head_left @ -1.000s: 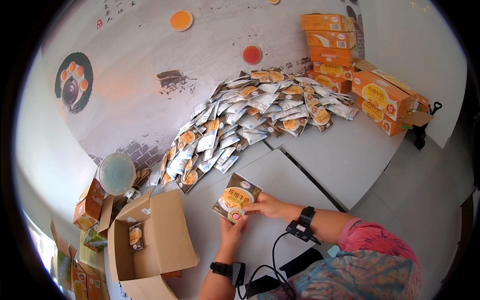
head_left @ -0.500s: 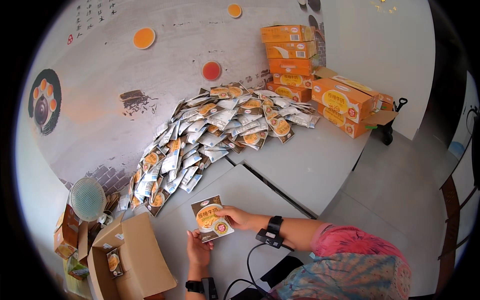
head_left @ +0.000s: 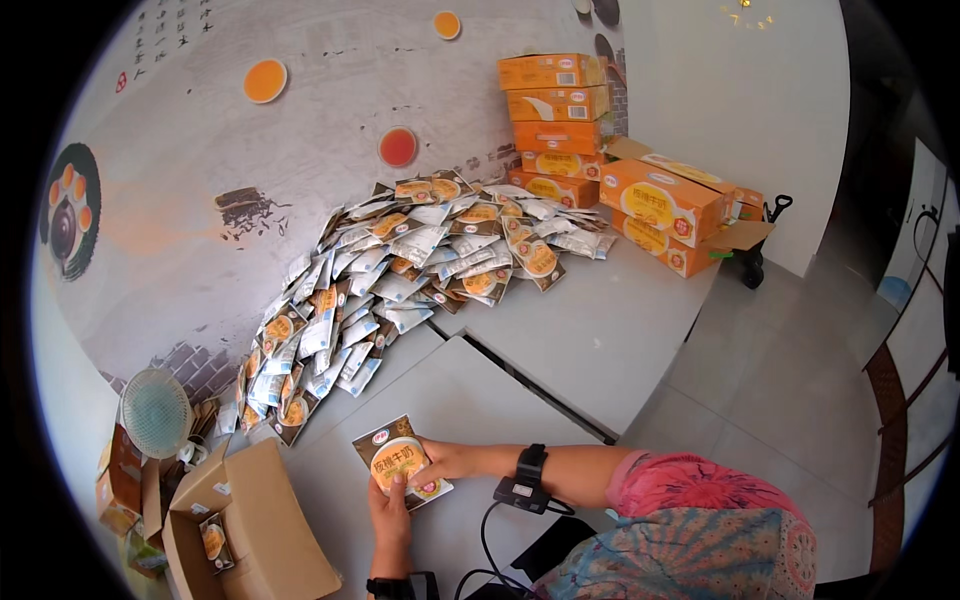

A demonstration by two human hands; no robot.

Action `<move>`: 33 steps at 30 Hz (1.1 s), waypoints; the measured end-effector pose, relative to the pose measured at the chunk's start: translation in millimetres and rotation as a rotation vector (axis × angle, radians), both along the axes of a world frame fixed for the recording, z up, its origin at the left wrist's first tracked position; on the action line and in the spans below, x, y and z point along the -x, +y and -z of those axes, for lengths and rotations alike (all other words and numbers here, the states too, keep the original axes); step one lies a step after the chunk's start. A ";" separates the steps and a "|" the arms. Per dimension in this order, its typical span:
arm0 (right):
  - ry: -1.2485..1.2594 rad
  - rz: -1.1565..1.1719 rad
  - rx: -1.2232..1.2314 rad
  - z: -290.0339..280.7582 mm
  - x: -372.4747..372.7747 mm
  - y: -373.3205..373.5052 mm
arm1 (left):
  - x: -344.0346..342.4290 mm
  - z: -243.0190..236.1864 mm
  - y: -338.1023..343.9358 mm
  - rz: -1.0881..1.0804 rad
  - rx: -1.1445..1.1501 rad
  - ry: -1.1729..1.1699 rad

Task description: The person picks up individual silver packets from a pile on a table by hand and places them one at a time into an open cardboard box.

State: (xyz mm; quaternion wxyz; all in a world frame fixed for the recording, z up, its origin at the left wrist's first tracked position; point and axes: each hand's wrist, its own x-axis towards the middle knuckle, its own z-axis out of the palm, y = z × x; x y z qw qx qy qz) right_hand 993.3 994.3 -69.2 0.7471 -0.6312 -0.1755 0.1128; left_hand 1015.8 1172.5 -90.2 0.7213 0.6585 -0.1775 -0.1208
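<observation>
A flat brown packet [head_left: 378, 438] with a yellow round design is held over the table in front of me, its printed side up. My right hand [head_left: 441, 463] grips its right edge, thumb across the front. My left hand [head_left: 389, 510] closes on its lower left part, the thumb on the front and the other fingers mostly behind. Left of my hands stands an open cardboard box [head_left: 275, 520] with a similar packet [head_left: 215, 543] lying inside. A large heap of packets [head_left: 440, 240], some showing brown fronts and others silvery backs, spreads along the wall side of the table.
Orange cartons [head_left: 555, 105] are stacked at the back, with more cartons [head_left: 660, 205] beside them, one flap hanging open. A round mesh fan [head_left: 156, 412] stands at the left near other boxes [head_left: 118, 485]. A narrow gap [head_left: 530, 382] separates the grey tabletops.
The left hand has moved up and taken hold of the packet, its thumb now on the front. The packet has shifted slightly left and down in a view that has also shifted.
</observation>
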 end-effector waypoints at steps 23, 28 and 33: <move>-0.068 -0.088 -0.060 13.9 -6.1 14.7 | -1.6 -7.0 2.1 -0.134 0.129 0.053; -0.023 -0.132 0.052 -7.4 1.1 8.0 | -2.1 -9.4 2.7 -0.163 0.015 -0.013; 0.048 -0.064 -0.027 -2.9 6.3 5.5 | -8.5 4.4 0.7 -0.059 0.039 0.030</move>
